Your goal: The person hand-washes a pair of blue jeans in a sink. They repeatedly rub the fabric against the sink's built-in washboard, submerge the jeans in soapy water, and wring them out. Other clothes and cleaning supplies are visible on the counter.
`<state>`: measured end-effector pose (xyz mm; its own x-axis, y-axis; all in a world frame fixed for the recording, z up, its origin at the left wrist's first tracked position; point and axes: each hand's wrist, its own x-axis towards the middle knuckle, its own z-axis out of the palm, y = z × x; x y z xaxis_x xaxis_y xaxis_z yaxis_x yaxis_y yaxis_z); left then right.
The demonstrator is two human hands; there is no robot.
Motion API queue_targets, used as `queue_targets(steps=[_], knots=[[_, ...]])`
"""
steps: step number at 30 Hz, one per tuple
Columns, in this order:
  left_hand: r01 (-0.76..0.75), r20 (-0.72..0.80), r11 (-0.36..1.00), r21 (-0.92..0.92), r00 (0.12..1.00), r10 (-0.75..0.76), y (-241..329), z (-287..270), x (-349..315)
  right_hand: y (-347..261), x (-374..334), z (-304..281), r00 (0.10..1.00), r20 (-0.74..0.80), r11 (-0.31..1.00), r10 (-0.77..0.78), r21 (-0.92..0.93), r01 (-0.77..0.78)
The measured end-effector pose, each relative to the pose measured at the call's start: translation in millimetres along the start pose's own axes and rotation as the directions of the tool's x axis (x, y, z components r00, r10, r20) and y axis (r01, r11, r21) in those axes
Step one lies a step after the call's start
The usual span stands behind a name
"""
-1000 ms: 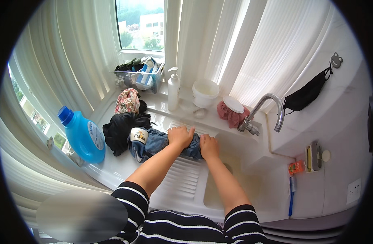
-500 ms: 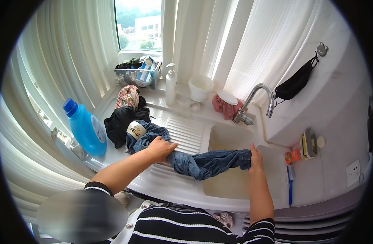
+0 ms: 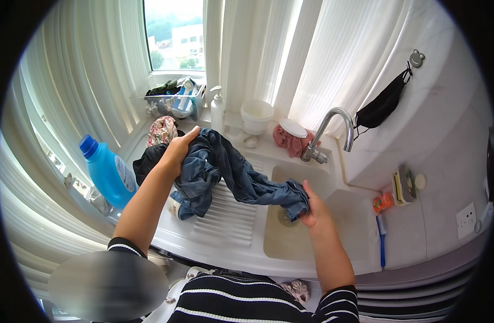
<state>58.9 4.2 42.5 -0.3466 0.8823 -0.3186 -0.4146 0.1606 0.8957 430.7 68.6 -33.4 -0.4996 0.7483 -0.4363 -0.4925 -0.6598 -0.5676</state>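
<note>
Denim garment (image 3: 233,169) slung between my hands: bulk over the left part of the ridged board (image 3: 225,220), one leg stretched right, its end above the basin (image 3: 295,247). My left hand (image 3: 181,153) grasps the bunched upper part, thumb on top, other fingers mostly hidden. My right hand (image 3: 314,210) grasps the leg's end at the hem, thumb up. Can't tell how tightly either one squeezes.

Risks: right hold is only at the hem, so if the cloth is soaked and heavy, it could slip and drop into the basin. Blue bottle (image 3: 108,172) stands near the surface's left edge, next to my left forearm; an elbow swing could tip it. Can't tell if they touch. Black cloth (image 3: 145,161) sits just behind my left hand, might snag and drag along. Slim white pump bottle (image 3: 217,110) near the back edge could topple if the denim whips that way.

Materials: denim looks thick, creased, twisted along the leg; pale patch (image 3: 174,209) hangs toward the front edge. Board glossy white, raised parallel ribs. Basin a rounded rectangle, inside yellowish. Blue bottle smooth bulging plastic; black cloth limp, crumpled. Round tapered tub (image 3: 256,118) at the back edge; fuzzy-looking pink cloth (image 3: 286,141) beside the curved shiny tap (image 3: 336,113), by the basin's back edge.
</note>
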Motion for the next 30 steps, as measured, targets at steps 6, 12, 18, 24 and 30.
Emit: queue_targets(steps=[6, 12, 18, 24, 30], knots=[[-0.531, 0.119, 0.307, 0.79, 0.624, 0.773, -22.2, 8.1, -39.7, 43.2, 58.8, 4.1, 0.972, -0.205, 0.957, -0.118, -0.286, 0.056], [-0.499, 0.588, -0.349, 0.793, 0.776, 0.226, -108.5, -21.2, -55.7, 91.3, 113.0, -23.3, 0.837, 0.181, -0.11, -0.516, -0.983, 0.145], [-0.629, 0.516, 0.057, 0.775, 0.683, 0.517, -143.9, 36.6, -55.8, 94.8, 129.5, 5.0, 0.925, 0.171, -0.265, -0.339, -0.961, 0.08], [-0.604, 0.633, -0.278, 0.747, 0.774, 0.019, -154.7, 29.4, -58.7, 62.1, 150.7, -28.4, 0.876, 0.181, -0.143, -0.446, -0.981, 0.13], [-0.586, 0.566, 0.078, 0.807, 0.804, 0.182, -121.9, 20.9, -46.3, -26.8, 92.9, -166.9, 0.922, -0.154, 0.005, -0.355, -0.987, -0.163]])
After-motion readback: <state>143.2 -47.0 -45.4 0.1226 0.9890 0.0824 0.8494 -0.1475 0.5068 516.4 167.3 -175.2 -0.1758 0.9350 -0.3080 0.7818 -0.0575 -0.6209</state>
